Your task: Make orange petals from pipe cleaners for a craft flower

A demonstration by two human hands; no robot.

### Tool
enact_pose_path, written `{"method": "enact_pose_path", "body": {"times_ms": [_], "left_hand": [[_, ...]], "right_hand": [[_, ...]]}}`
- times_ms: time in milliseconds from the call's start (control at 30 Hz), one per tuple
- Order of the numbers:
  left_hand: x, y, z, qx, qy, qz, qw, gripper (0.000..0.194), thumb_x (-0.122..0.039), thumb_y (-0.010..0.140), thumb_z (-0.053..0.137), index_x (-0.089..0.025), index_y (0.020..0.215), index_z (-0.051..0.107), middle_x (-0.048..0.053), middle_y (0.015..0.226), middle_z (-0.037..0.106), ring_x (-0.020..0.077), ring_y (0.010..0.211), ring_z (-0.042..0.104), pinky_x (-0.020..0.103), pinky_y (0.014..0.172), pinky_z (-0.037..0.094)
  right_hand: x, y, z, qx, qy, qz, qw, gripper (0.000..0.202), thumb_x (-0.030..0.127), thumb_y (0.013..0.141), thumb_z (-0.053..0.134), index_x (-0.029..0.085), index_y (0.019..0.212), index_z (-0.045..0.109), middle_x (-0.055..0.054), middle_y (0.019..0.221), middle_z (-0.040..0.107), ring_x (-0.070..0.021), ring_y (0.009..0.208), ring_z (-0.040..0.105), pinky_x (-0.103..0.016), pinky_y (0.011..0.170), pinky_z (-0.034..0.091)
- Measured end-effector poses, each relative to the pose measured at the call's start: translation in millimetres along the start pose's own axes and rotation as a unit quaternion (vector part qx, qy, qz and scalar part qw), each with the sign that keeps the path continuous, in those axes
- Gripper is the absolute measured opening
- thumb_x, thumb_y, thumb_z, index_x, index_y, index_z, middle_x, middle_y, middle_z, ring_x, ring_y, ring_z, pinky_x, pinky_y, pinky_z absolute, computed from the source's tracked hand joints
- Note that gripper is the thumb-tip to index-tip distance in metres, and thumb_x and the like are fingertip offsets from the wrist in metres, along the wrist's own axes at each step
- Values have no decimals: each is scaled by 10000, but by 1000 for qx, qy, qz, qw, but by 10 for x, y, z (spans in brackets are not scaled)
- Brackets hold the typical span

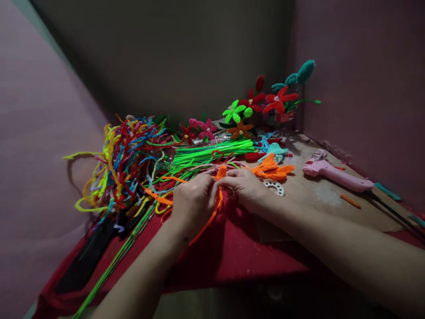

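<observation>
Both hands meet over the near part of the table. My left hand (194,198) is closed, its fingers pinching an orange pipe cleaner (217,208) whose loose end hangs down below the hand. My right hand (247,188) pinches the same orange piece from the other side; a looped, petal-like part (221,172) sticks up between the fingertips. Just beyond my right hand lies a bunch of orange pipe-cleaner petals (270,168), and a white disc with holes (274,188) is partly hidden by that hand.
A tangled heap of coloured pipe cleaners (128,159) stands at left, with a green bundle (215,150) beside it. Pipe-cleaner flowers (280,99) rise at the back. A pink glue gun (337,174) rests on cardboard (318,208) at right. Thin green stems (122,252) cross the red cloth (239,266).
</observation>
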State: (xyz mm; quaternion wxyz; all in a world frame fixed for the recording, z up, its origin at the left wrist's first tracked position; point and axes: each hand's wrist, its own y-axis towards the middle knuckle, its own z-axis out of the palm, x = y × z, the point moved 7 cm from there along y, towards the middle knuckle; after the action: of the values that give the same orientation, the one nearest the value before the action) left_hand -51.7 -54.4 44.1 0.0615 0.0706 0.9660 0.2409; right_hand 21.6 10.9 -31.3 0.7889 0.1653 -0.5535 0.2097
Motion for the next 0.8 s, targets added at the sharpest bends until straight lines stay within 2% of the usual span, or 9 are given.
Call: {"method": "enact_pose_path", "body": {"times_ms": [100, 200, 300, 400, 500, 567, 633, 700, 800], "left_hand": [[-217, -60, 64, -10, 134, 65, 989, 259, -184, 833, 395, -146, 675, 596, 80, 631, 591, 151, 546, 513, 261, 482, 263], [-354, -102, 90, -8, 131, 105, 986, 270, -175, 848, 381, -146, 706, 608, 89, 648, 587, 167, 587, 530, 268, 515, 298], [-315, -66, -18, -2, 13, 90, 996, 242, -298, 841, 452, -153, 784, 637, 87, 764, 615, 172, 697, 559, 266, 615, 385], [-37, 42, -157, -14, -200, -18, 980, 230, -332, 822, 489, -174, 782, 651, 48, 801, 618, 148, 743, 561, 244, 679, 421], [316, 72, 27, 46, -405, -190, 893, 196, -344, 757, 586, -154, 755, 636, 19, 710, 604, 124, 655, 544, 228, 613, 419], [373, 25, 285, 135, -539, -250, 793, 200, -330, 715, 636, -132, 732, 618, 11, 651, 587, 100, 582, 522, 216, 565, 404], [375, -27, 457, 178, -611, -276, 720, 193, -300, 694, 663, -117, 707, 601, 4, 615, 565, 78, 537, 497, 206, 544, 387], [373, -62, 541, 191, -632, -288, 694, 183, -279, 689, 669, -114, 712, 593, 1, 602, 556, 69, 517, 488, 201, 530, 374], [344, -76, 553, 203, -624, -289, 697, 166, -264, 688, 659, -118, 710, 583, -10, 559, 543, 63, 478, 468, 191, 490, 338]], "right_hand": [[-19, -8, -9, -18, 49, 3, 999, 161, 148, 564, 590, 163, 488, 449, 73, 416, 396, -50, 387, 311, -220, 410, 206], [-42, 0, -12, -22, 110, 21, 994, 119, 148, 548, 605, 157, 507, 493, 57, 436, 456, -64, 402, 375, -222, 431, 256], [9, 20, -19, -13, 118, -1, 993, 104, 183, 574, 632, 147, 544, 539, 43, 467, 484, -74, 435, 409, -226, 457, 280], [75, 32, -29, -2, 103, -33, 994, 99, 198, 599, 646, 136, 577, 573, 45, 486, 482, -65, 452, 393, -223, 476, 285], [121, 32, -35, 6, 84, -62, 995, 93, 200, 617, 654, 128, 669, 625, 27, 579, 544, -64, 511, 422, -216, 520, 319], [155, 22, -32, 8, 68, -83, 994, 95, 196, 632, 647, 131, 701, 641, 15, 642, 579, -73, 571, 460, -219, 578, 357], [185, 3, -10, 16, 60, -93, 994, 83, 188, 642, 631, 136, 704, 645, 7, 675, 599, -93, 639, 502, -238, 659, 392], [219, -22, 22, 28, 56, -99, 993, 65, 180, 649, 611, 141, 691, 640, 5, 679, 601, -111, 690, 526, -260, 721, 404], [263, -56, 53, 36, 31, -108, 993, 54, 188, 649, 600, 147, 669, 629, 9, 669, 591, -120, 705, 527, -266, 734, 403]]}}
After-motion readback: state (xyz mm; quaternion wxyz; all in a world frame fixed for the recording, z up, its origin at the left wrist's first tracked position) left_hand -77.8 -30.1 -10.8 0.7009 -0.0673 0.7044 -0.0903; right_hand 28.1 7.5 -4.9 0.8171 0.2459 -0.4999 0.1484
